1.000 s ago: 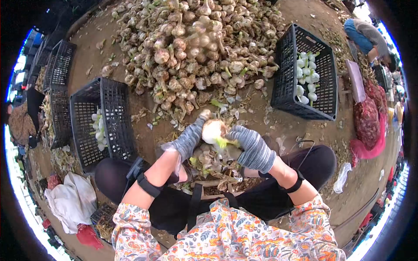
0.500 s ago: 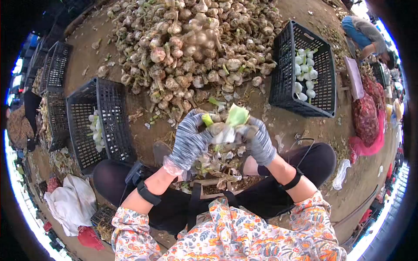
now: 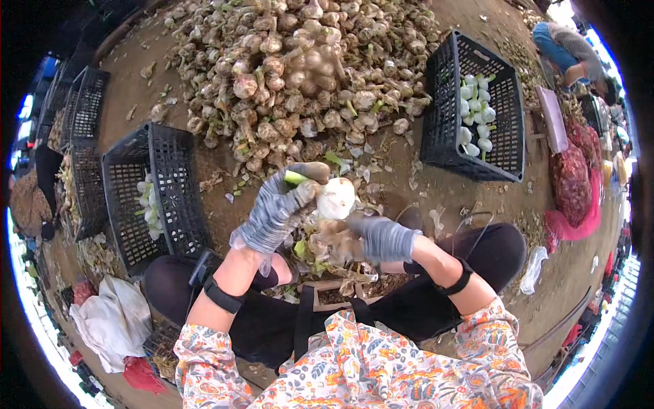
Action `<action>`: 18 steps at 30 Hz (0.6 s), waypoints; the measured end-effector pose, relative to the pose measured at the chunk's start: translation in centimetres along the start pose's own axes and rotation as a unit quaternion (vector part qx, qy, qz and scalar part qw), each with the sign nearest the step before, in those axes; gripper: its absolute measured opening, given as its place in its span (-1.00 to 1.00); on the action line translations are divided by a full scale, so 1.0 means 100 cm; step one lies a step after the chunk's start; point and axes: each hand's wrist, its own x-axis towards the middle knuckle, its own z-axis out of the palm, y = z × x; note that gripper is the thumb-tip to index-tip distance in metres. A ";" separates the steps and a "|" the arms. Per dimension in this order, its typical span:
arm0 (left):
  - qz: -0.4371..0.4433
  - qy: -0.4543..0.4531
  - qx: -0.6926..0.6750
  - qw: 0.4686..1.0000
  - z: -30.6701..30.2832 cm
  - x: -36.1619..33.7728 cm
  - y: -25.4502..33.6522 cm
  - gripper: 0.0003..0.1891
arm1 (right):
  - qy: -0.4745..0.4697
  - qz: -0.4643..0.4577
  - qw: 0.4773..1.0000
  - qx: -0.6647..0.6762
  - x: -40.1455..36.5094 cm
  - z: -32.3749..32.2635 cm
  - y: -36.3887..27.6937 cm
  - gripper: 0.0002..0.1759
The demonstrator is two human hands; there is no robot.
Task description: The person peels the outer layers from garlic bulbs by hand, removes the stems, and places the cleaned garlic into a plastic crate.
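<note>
A white, peeled garlic bulb (image 3: 336,200) sits at the fingertips of my left hand (image 3: 281,208), which wears a grey striped glove. Those fingers are closed around its green stem, with the round end turned towards my right. Below and to the right of the bulb is my right hand (image 3: 381,238), gloved the same way. Motion smears its fingers, so whether they hold anything does not show. Loose garlic skins and leaf scraps (image 3: 317,255) lie beneath both hands, between my legs.
A large heap of unpeeled garlic (image 3: 293,88) rises in front. Black crates holding white bulbs stand left (image 3: 180,191) and right (image 3: 501,167). A red mesh sack (image 3: 571,184) lies far right, a white cloth sack (image 3: 112,320) lower left. Another person (image 3: 572,51) bends at upper right.
Leafy outer layers have come off the bulb, leaving it white and round. My right hand has moved down, away from my left, which keeps its hold on the stem.
</note>
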 end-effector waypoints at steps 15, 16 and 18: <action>0.077 -0.111 0.320 0.938 0.006 0.001 -0.013 -0.70 | 0.068 0.095 0.934 0.338 0.006 -0.050 -0.007 -0.74; 0.079 -0.111 0.320 0.938 0.006 0.002 -0.013 -0.70 | 0.069 0.094 0.934 0.336 0.005 -0.050 -0.004 -0.74; 0.097 -0.082 0.357 0.925 0.007 0.005 -0.012 -0.71 | 0.127 0.168 0.880 0.426 0.004 -0.048 -0.015 -0.70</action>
